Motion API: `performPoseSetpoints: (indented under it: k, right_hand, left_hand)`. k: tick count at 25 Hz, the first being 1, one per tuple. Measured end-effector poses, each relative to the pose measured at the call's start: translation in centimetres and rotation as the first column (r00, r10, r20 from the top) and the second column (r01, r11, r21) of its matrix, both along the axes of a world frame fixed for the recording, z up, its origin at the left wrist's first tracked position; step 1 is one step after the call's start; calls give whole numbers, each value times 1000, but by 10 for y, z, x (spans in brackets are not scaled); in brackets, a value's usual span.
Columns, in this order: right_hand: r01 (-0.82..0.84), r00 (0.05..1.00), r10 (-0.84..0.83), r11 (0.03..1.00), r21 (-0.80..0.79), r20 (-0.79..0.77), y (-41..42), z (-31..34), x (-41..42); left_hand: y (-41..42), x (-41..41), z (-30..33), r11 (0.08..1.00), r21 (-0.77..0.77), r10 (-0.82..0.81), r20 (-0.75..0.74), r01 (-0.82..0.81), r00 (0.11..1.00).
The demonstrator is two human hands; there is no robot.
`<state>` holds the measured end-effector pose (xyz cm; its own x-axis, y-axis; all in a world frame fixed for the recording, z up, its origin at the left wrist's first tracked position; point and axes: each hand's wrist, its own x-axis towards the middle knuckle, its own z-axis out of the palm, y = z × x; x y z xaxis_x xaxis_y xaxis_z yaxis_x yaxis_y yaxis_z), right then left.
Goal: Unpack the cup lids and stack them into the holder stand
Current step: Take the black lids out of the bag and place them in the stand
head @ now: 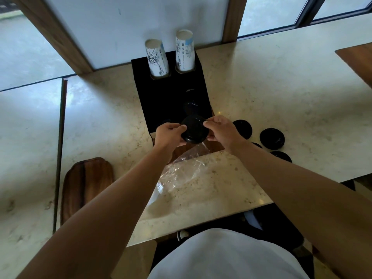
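A small stack of black cup lids point(194, 129) is gripped from both sides, my left hand point(168, 134) on its left edge and my right hand point(220, 128) on its right. I hold it just above the front edge of the black holder stand point(161, 97). More black lids sit in the stand's round slot point(191, 107) right behind the stack. Loose black lids lie on the counter to the right: one point(243, 128) beside my right hand, one point(272, 138) further right, and one point(281, 156) near the counter edge. The empty clear plastic bag point(182, 170) lies under my forearms.
Two stacks of printed paper cups point(157, 57) point(184, 50) stand in the rear slots of the stand. A wooden tray point(86, 182) lies at the left on the marble counter point(261, 87). Another wooden board point(358, 59) shows at the right edge. A wall and windows are behind.
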<state>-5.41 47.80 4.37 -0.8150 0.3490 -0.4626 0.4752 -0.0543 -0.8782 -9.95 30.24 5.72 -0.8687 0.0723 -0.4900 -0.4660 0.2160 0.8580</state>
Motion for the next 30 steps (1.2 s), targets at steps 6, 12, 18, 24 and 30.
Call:
performPoseSetpoints:
  k: [6, 12, 18, 24, 30]
  right_hand:
    - [-37, 998, 45, 988, 152, -51, 16, -5, -45]
    - [-157, 978, 207, 835, 527, -36, 33, -15, -91]
    - [-345, 890, 455, 658, 670, 11, 33, -15, -127]
    - [-469, 808, 574, 485, 738, 136, 21, -20, -150]
    - [-528, 778, 596, 450, 720, 198, 28, -29, -165]
  left_hand:
    - [22, -30, -3, 995, -90, -27, 33, 30, 999]
    - [57, -57, -16, 989, -51, 147, 197, -139, 969]
    - [76, -73, -25, 939, 7, 324, 319, -344, 891]
    - [83, -80, -27, 924, 62, 323, 403, -378, 856]
    - [84, -92, -28, 955, 90, 212, 464, -284, 860]
